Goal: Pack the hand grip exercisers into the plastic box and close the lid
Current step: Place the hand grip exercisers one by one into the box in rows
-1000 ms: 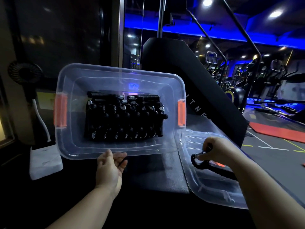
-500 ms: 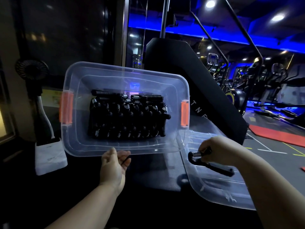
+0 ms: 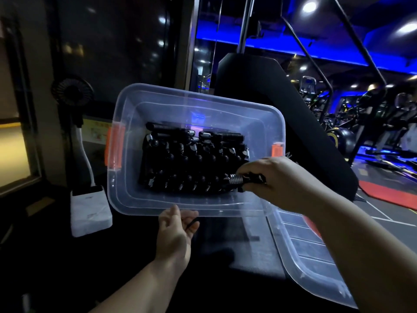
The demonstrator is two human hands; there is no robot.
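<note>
**Last gripper going in, lid's up next**

Starting closest: the left hand (image 3: 178, 233) has the near long edge of the plastic box (image 3: 203, 96), thumb over the rim and fingers curled underneath. It's tipping the box up so the open top faces the camera.

Off to the right, the lid (image 3: 311, 263) lies flat on the dark surface (image 3: 225, 233). Its near end runs out toward the bottom right and its far end tucks under the box's right near corner. So it's off, not on.

A bit further in, the right hand (image 3: 286, 184) is closed around a hand grip exerciser (image 3: 237, 179), with the chrome spring poking out of the fist. It's over the box's right end, just beside the packed exercisers (image 3: 191, 163). Can't tell if it's touching them yet.

That pile fills the middle of the box floor in tight black rows, and the only gap looks to be along the right end wall. The two orange latches (image 3: 115, 147) sit on the short ends.

My read is we're still packing, probably the last piece. Next move would be slotting it into that right-end gap and letting go. Then level the box, set the lid on and snap both latches.

Way back there's a desk fan (image 3: 72, 91) on the left and gym machines (image 3: 383, 123) under blue light.
</note>
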